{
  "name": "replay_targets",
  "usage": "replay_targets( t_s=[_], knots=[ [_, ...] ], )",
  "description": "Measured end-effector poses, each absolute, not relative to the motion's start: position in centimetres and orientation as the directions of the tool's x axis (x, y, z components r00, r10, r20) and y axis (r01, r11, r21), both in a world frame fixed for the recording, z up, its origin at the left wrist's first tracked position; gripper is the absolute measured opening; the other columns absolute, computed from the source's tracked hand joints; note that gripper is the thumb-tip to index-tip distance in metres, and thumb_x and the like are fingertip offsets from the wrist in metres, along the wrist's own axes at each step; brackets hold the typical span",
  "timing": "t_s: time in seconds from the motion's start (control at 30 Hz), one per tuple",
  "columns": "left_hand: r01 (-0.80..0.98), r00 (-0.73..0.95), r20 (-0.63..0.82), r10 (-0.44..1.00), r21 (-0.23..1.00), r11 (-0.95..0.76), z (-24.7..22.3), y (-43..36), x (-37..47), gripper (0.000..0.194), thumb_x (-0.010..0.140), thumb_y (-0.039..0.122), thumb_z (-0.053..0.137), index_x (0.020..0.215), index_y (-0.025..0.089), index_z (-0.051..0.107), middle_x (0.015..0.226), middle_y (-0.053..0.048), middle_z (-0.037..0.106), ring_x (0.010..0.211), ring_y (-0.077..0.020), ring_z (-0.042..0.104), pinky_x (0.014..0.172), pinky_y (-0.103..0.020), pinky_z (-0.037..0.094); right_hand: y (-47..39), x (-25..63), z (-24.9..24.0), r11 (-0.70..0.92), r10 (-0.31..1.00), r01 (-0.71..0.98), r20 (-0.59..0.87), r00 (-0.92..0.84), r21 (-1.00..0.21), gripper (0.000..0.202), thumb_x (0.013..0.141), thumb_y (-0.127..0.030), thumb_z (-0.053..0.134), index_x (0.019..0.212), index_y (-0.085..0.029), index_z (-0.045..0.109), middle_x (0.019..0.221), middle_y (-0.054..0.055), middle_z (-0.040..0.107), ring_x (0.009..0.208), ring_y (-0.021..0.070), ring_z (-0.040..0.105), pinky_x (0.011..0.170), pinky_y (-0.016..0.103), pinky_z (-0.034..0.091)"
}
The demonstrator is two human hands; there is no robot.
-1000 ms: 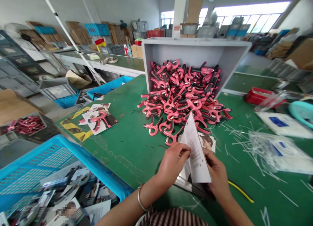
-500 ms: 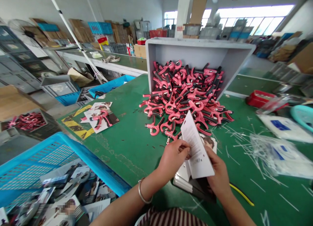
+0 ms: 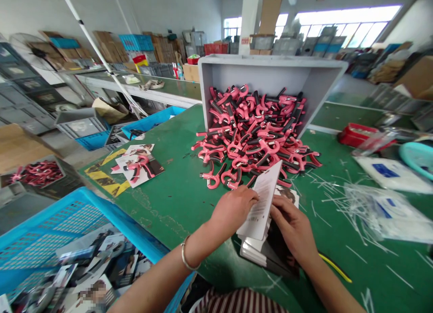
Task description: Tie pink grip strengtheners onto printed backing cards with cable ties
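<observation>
Printed card point(image 3: 262, 214) swung leftward over the stack point(image 3: 253, 253) since the earlier frame.
Left of stack: blue basket point(image 3: 125, 225), cards inside; left hand point(image 3: 235, 209) pinching the printed card's left edge. Above stack: printed card, tilted. Beyond stack: pink-and-black grips point(image 3: 252, 144) heaped from grey bin point(image 3: 264, 76) onto green tabletop point(image 3: 189, 195). Right of stack: right hand point(image 3: 296, 227), fingers bent near card's right edge; cannot tell whether gripping.

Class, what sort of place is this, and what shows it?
Probably a factory packing workshop: many matching pink-and-black grips spill from a grey bin, printed cards lie stacked on the green worktable, and cardboard boxes stand behind.
</observation>
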State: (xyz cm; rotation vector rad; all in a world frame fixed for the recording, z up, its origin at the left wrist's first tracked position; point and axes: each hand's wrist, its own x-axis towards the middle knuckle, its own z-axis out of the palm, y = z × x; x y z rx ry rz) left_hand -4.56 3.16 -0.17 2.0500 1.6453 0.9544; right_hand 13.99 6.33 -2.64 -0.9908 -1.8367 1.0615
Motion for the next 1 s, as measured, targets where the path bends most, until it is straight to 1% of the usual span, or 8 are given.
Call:
replay_targets(
  t_s=[0.13, 0.23, 0.3, 0.4, 0.53, 0.73, 0.9, 1.0],
  knots=[
    [0.700, 0.099, 0.277, 0.956, 0.663, -0.264, -0.4, 3.8, -4.9, 0.017, 0.090, 0.014, 0.053, 0.092, 0.021, 0.069, 0.089, -0.005, 0.068, 0.090, -0.0195, 0.063, 0.086, -0.030, 0.050, 6.8, 13.1, -3.7, 0.239, 0.891, 0.144, 0.159, -0.425, -0.960, 0.026, 0.092, -0.039, 0.060, 0.112, -0.024, 0.066, 0.107, 0.006, 0.070, 0.093, 0.0204, 0.066, 0.083, 0.033, 0.054],
    [0.628, 0.048, 0.283, 0.958, 0.737, -0.250, -0.2, 3.7, -4.8, 0.017, 0.091, 0.015, 0.052, 0.091, 0.020, 0.068, 0.088, -0.004, 0.067, 0.089, -0.0190, 0.062, 0.086, -0.031, 0.049, 6.6, 12.5, -3.1, 0.310, 0.884, 0.164, 0.220, -0.412, -0.937, 0.026, 0.092, -0.036, 0.059, 0.114, -0.024, 0.064, 0.109, 0.006, 0.069, 0.097, 0.0213, 0.065, 0.087, 0.034, 0.052],
    [0.509, -0.030, 0.298, 0.954, 0.826, -0.242, 0.2, 3.1, -4.4, 0.016, 0.092, 0.017, 0.051, 0.092, 0.020, 0.067, 0.090, -0.004, 0.067, 0.089, -0.0183, 0.062, 0.085, -0.029, 0.049, 6.2, 12.5, -1.6, 0.426, 0.859, 0.235, 0.309, -0.407, -0.874, 0.025, 0.093, -0.033, 0.059, 0.117, -0.026, 0.064, 0.114, 0.006, 0.067, 0.104, 0.0222, 0.062, 0.093, 0.036, 0.049],
    [0.213, -0.184, 0.269, 0.945, 0.950, -0.228, 0.7, 1.6, -3.6, 0.013, 0.092, 0.022, 0.054, 0.098, 0.020, 0.066, 0.095, -0.004, 0.068, 0.088, -0.0169, 0.063, 0.080, -0.026, 0.050, 5.3, 12.9, 1.3, 0.582, 0.794, 0.335, 0.428, -0.433, -0.741, 0.027, 0.093, -0.030, 0.059, 0.120, -0.030, 0.064, 0.121, 0.005, 0.064, 0.113, 0.0244, 0.058, 0.101, 0.041, 0.044],
    [-0.057, -0.283, 0.145, 0.948, 0.984, -0.168, -1.0, -0.4, -2.8, 0.013, 0.089, 0.027, 0.059, 0.096, 0.019, 0.065, 0.095, -0.004, 0.069, 0.086, -0.0169, 0.063, 0.078, -0.027, 0.051, 4.4, 12.9, 1.4, 0.618, 0.762, 0.358, 0.420, -0.493, -0.700, 0.030, 0.092, -0.031, 0.061, 0.122, -0.030, 0.063, 0.121, 0.006, 0.063, 0.115, 0.0257, 0.057, 0.101, 0.042, 0.044],
    [-0.014, -0.327, -0.040, 0.944, 0.999, 0.037, -5.1, -1.2, -3.5, 0.015, 0.085, 0.026, 0.057, 0.086, 0.016, 0.068, 0.076, -0.002, 0.068, 0.066, -0.0136, 0.056, 0.062, -0.024, 0.047, 4.5, 11.7, -4.2, 0.525, 0.820, 0.334, 0.360, -0.444, -0.783, 0.019, 0.097, -0.029, 0.052, 0.105, -0.026, 0.069, 0.106, 0.006, 0.068, 0.104, 0.0233, 0.061, 0.095, 0.039, 0.047],
    [0.226, -0.381, 0.024, 0.924, 0.972, 0.068, -6.4, -1.0, -4.9, 0.006, 0.075, 0.019, 0.063, 0.072, 0.015, 0.066, 0.066, -0.001, 0.065, 0.061, -0.0143, 0.054, 0.055, -0.023, 0.044, 4.9, 11.3, -4.6, 0.455, 0.841, 0.280, 0.305, -0.447, -0.845, 0.019, 0.098, -0.030, 0.051, 0.101, -0.025, 0.069, 0.101, 0.005, 0.069, 0.099, 0.0222, 0.063, 0.089, 0.036, 0.048],
    [0.199, -0.407, 0.031, 0.913, 0.978, 0.056, -7.1, -1.1, -5.5, 0.010, 0.075, 0.024, 0.064, 0.071, 0.015, 0.066, 0.068, -0.003, 0.066, 0.063, -0.0156, 0.056, 0.055, -0.024, 0.045, 4.9, 11.4, -4.4, 0.442, 0.831, 0.242, 0.292, -0.474, -0.864, 0.019, 0.098, -0.030, 0.051, 0.101, -0.024, 0.069, 0.100, 0.005, 0.069, 0.098, 0.0214, 0.063, 0.088, 0.034, 0.048]
  ],
)
